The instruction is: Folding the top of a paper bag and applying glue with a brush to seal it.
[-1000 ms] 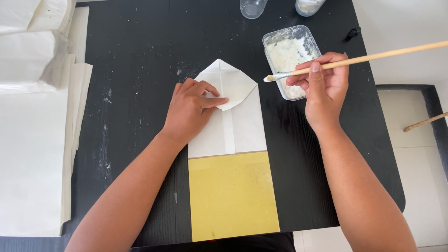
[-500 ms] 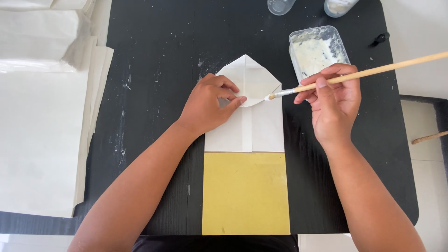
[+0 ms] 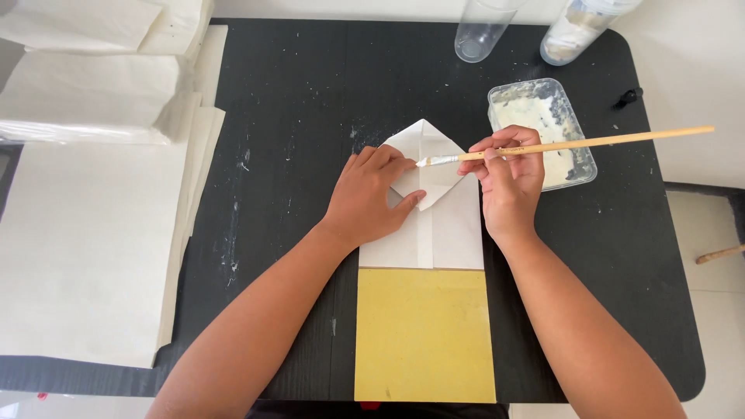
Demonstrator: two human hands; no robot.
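The left hand [image 3: 374, 194] lies flat with its fingers pressed down on the folded white paper [image 3: 431, 209], which sits in the middle of the black table [image 3: 295, 116], its far end folded into a point and its near end meeting a yellow sheet [image 3: 424, 334]. The right hand [image 3: 508, 180] pinches a wooden brush [image 3: 566, 145] between thumb and fingertips, the bristles resting on the triangular flap. To do this stroke well, it seems wise to keep the flap pinned firmly and draw the bristles thinly along the edge, so no paste spills past the fold. A paste tray [image 3: 543, 130] stands just right of the paper, near the brush hand. How much paste lies on the flap is hard to make out, white on white. Two clear cups [image 3: 481, 31] at the far edge are cut off, as are the paper stacks [image 3: 93, 194] on the left.
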